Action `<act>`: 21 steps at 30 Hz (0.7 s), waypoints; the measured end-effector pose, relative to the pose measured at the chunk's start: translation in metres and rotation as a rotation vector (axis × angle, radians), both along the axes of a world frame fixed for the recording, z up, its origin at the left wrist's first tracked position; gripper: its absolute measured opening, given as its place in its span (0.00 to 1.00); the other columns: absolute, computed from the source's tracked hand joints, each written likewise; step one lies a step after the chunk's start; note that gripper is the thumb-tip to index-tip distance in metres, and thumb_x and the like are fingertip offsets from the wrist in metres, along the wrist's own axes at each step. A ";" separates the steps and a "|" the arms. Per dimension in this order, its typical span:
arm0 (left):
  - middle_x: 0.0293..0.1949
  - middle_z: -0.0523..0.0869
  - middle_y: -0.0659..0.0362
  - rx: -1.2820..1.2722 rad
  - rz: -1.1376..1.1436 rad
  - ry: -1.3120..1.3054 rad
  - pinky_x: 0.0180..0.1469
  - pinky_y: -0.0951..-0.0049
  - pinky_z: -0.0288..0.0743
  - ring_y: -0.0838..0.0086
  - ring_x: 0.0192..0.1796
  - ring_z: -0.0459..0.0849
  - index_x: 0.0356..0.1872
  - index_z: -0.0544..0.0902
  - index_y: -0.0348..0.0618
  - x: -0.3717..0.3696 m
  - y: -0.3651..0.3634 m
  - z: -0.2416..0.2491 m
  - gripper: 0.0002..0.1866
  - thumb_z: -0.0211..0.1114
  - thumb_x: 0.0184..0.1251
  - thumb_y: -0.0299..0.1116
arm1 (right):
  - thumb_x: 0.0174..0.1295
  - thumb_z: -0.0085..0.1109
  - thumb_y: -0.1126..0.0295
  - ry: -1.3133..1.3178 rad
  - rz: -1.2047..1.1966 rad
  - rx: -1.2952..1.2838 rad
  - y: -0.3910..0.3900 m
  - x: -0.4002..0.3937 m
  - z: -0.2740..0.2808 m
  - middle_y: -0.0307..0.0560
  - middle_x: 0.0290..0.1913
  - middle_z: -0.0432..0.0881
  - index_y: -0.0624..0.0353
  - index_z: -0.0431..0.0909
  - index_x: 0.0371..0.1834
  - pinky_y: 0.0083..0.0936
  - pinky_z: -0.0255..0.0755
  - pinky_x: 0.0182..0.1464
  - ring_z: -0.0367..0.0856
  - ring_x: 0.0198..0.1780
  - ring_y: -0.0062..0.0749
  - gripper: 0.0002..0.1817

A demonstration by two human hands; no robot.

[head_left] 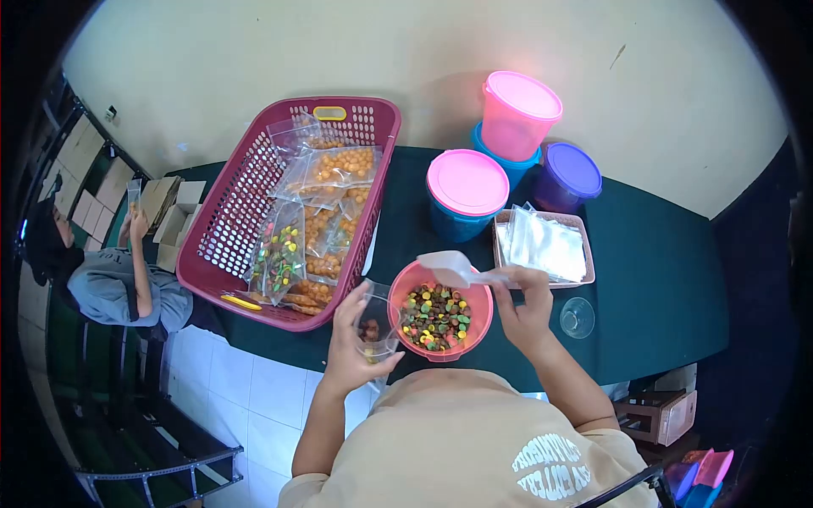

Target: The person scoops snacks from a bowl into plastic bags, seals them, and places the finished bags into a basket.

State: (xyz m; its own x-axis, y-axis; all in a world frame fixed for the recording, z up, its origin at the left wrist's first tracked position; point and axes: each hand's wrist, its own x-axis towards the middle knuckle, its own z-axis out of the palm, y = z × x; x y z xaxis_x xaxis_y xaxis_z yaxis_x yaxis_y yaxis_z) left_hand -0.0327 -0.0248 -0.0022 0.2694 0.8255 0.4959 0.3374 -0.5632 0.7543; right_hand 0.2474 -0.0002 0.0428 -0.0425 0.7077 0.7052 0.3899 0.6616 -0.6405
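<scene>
My left hand (345,339) is closed around a clear plastic cup (384,328), tilted at the left rim of a pink bowl (483,328). Some brown and yellow pieces show inside the cup. Small round green, yellow, red and brown snack pieces (436,317) fill much of the bowl. With its fingers closed on the handle, my right hand (527,306) holds a pale pink scoop (449,268) over the bowl's far rim. The inside of the scoop is hard to make out.
A maroon basket (222,212) holds several snack-filled bags. Behind the bowl stand lidded tubs (467,190) and a tray of clear bags (546,245). A clear glass (577,317) is at right. Another person (127,275) sits at far left, holding a narrow bag.
</scene>
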 end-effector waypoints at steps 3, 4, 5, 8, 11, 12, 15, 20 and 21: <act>0.71 0.55 0.41 0.196 0.089 -0.115 0.72 0.49 0.54 0.47 0.73 0.58 0.71 0.54 0.56 -0.002 -0.011 0.013 0.50 0.75 0.47 0.46 | 0.54 0.64 0.80 -0.228 -0.060 -0.134 -0.006 0.028 -0.037 0.49 0.39 0.81 0.61 0.73 0.40 0.32 0.74 0.40 0.81 0.37 0.39 0.12; 0.71 0.55 0.41 0.198 0.095 -0.111 0.72 0.49 0.54 0.47 0.73 0.58 0.71 0.54 0.56 0.001 -0.013 0.023 0.50 0.75 0.47 0.46 | 0.52 0.65 0.81 -0.376 0.005 -0.111 -0.012 0.031 -0.040 0.49 0.39 0.81 0.60 0.75 0.37 0.35 0.73 0.42 0.79 0.37 0.42 0.11; 0.72 0.54 0.42 0.340 0.139 -0.274 0.72 0.47 0.53 0.45 0.73 0.58 0.71 0.52 0.57 0.006 -0.015 0.033 0.50 0.73 0.49 0.50 | 0.49 0.65 0.81 -0.380 0.014 -0.136 -0.024 0.032 -0.042 0.48 0.37 0.80 0.59 0.76 0.34 0.38 0.71 0.42 0.76 0.40 0.46 0.11; 0.73 0.53 0.43 0.460 0.234 -0.591 0.72 0.43 0.51 0.40 0.72 0.57 0.71 0.51 0.58 0.018 -0.019 0.044 0.50 0.72 0.51 0.55 | 0.50 0.65 0.81 -0.353 -0.071 -0.333 -0.045 0.045 -0.079 0.48 0.38 0.79 0.58 0.76 0.31 0.37 0.71 0.44 0.76 0.41 0.45 0.08; 0.72 0.52 0.41 0.483 0.304 -0.794 0.71 0.42 0.52 0.37 0.71 0.57 0.71 0.50 0.58 0.033 -0.022 0.056 0.53 0.74 0.49 0.57 | 0.55 0.64 0.79 0.090 -0.104 -0.344 -0.056 0.068 -0.108 0.46 0.38 0.78 0.60 0.73 0.35 0.31 0.70 0.45 0.77 0.42 0.35 0.09; 0.72 0.52 0.39 0.524 0.335 -0.833 0.70 0.43 0.54 0.36 0.70 0.58 0.70 0.49 0.57 0.038 -0.023 0.058 0.55 0.75 0.46 0.58 | 0.56 0.64 0.79 0.419 -0.147 -0.285 -0.057 0.079 -0.111 0.45 0.38 0.77 0.61 0.72 0.37 0.28 0.69 0.46 0.77 0.43 0.31 0.10; 0.72 0.52 0.42 0.427 0.390 -0.701 0.70 0.43 0.56 0.41 0.70 0.59 0.70 0.48 0.56 0.041 -0.005 0.034 0.54 0.75 0.47 0.57 | 0.62 0.60 0.75 0.408 -0.481 -0.195 -0.040 0.146 -0.116 0.40 0.35 0.73 0.62 0.69 0.39 0.25 0.67 0.41 0.71 0.39 0.23 0.09; 0.71 0.53 0.40 0.479 0.257 -0.416 0.69 0.49 0.60 0.49 0.70 0.61 0.67 0.47 0.51 0.062 -0.015 0.014 0.49 0.73 0.52 0.48 | 0.64 0.58 0.73 0.290 -0.874 -0.438 -0.066 0.242 -0.133 0.40 0.28 0.70 0.61 0.67 0.40 0.26 0.66 0.35 0.67 0.30 0.25 0.08; 0.71 0.53 0.42 0.438 0.293 -0.371 0.70 0.51 0.61 0.50 0.70 0.61 0.67 0.46 0.49 0.065 -0.013 0.009 0.50 0.74 0.52 0.48 | 0.64 0.58 0.73 0.222 -0.919 -0.461 -0.078 0.253 -0.144 0.41 0.28 0.71 0.61 0.67 0.39 0.27 0.67 0.35 0.68 0.30 0.26 0.09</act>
